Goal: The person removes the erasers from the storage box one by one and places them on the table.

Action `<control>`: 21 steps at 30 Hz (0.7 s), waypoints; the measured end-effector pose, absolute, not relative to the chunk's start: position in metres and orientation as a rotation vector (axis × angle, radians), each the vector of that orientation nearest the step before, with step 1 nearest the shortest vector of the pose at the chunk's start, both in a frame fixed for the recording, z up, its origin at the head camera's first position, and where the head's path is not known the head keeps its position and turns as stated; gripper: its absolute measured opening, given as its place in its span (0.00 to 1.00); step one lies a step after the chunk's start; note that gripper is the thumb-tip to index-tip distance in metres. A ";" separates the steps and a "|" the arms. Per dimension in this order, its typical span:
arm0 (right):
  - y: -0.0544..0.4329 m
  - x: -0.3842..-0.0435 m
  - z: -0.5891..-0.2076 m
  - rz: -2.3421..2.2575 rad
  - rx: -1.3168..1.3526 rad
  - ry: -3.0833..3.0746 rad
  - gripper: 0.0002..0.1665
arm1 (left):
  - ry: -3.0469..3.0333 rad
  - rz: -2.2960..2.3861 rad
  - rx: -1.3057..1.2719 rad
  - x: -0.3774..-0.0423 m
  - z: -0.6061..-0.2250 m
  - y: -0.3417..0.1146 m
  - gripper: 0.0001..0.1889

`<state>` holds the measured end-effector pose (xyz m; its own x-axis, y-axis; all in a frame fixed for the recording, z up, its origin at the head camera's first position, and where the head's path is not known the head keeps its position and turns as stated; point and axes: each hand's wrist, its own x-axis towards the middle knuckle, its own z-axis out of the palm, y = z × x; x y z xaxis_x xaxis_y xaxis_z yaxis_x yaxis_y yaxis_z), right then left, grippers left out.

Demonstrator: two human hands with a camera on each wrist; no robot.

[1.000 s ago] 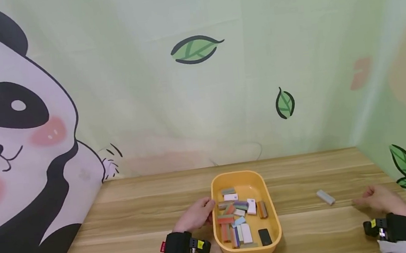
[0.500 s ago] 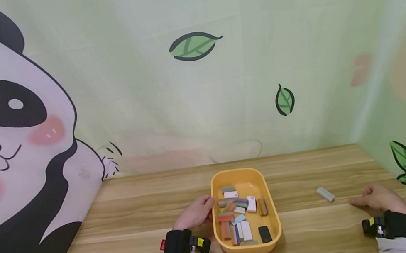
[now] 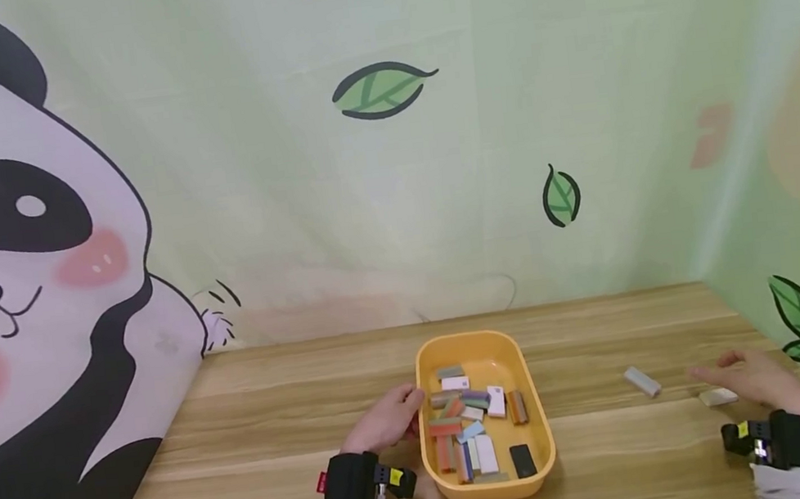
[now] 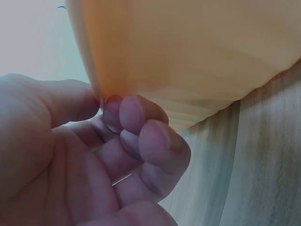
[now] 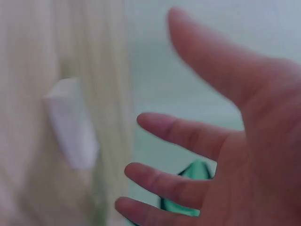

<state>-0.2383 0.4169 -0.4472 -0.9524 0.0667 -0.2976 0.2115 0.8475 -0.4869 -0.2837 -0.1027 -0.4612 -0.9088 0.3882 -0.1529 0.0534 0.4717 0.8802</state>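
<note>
A yellow plastic tub stands at the middle of the table, holding several small rectangular blocks in white, orange, grey, blue and black. My left hand holds the tub's left rim. In the left wrist view, the thumb and curled fingertips meet at the tub's edge. My right hand hovers at the right with its fingers apart and nothing between them. A white block lies on the table just under it, partly covered by the hand. In the right wrist view a white block shows blurred, apart from the fingertips.
A light grey block lies on the wooden table between the tub and my right hand. A printed fabric backdrop with a panda and leaves stands behind the table and along both sides.
My right hand's fingers have spread and the hand has lifted slightly. A white block now shows on the table beneath it. The left hand and tub have stayed in place.
</note>
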 end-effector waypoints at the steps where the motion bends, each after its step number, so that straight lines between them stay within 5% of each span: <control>1: 0.416 -0.239 -0.442 -0.748 0.201 2.775 0.59 | 2.393 1.415 0.375 -0.284 -0.461 -0.103 0.18; 21: 0.306 -0.232 -0.367 -0.843 -0.243 3.118 0.59 | 2.363 1.448 0.344 -0.286 -0.462 -0.103 0.18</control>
